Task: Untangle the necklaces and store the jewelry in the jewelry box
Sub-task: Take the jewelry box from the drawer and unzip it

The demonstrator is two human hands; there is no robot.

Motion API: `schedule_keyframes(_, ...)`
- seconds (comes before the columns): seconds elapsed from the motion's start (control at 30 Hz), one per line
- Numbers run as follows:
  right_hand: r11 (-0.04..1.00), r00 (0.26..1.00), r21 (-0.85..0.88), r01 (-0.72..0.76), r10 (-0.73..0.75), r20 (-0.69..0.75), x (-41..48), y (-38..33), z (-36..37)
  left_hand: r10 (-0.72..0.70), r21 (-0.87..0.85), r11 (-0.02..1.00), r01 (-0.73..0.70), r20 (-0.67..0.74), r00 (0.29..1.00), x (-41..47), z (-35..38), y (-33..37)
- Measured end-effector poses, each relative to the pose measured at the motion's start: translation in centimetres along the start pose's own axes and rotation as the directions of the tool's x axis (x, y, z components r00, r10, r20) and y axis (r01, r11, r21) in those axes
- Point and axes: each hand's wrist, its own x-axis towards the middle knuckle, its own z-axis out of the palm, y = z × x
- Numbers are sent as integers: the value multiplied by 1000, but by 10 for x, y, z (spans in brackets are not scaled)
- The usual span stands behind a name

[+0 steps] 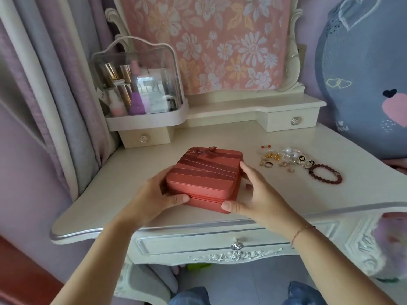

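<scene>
A closed red jewelry box (206, 172) with a ribbon bow on its lid sits on the cream dressing table (114, 183). My left hand (154, 197) grips its left side, thumb along the front edge. My right hand (253, 192) holds the right side, thumb at the front corner and fingers over the lid's edge. To the right lies a tangled heap of jewelry (284, 158): pearl and chain necklaces, gold earrings, rings. A dark red bead bracelet (326, 173) lies just beyond it.
A clear-lidded cosmetics organizer (138, 84) stands on the back left shelf. Small drawers (293, 121) sit under the raised back shelf. A big blue plush cushion (363, 73) leans at the right. Curtains hang at the left.
</scene>
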Motion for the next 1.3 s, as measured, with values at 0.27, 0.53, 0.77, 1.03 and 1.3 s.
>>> schedule_keyframes(0.27,995,995,-69,71,-75,-64,15,-14,-23,241,459,885,-80,-304,922,5,5,24)
schedule_keyframes(0.53,998,966,49,28,-15,-256,60,-28,-40,169,169,981,-100,-464,870,74,-1,44)
schedule_keyframes(0.77,935,955,353,-30,131,-265,90,6,-9,-140,-213,976,54,-415,899,108,26,7)
schedule_keyframes(1.03,935,913,304,-186,278,-299,111,2,5,-221,-103,975,199,-584,781,120,33,4)
schedule_keyframes(1.3,825,885,519,-222,394,-247,118,12,-3,-173,-70,984,161,-540,823,116,31,1)
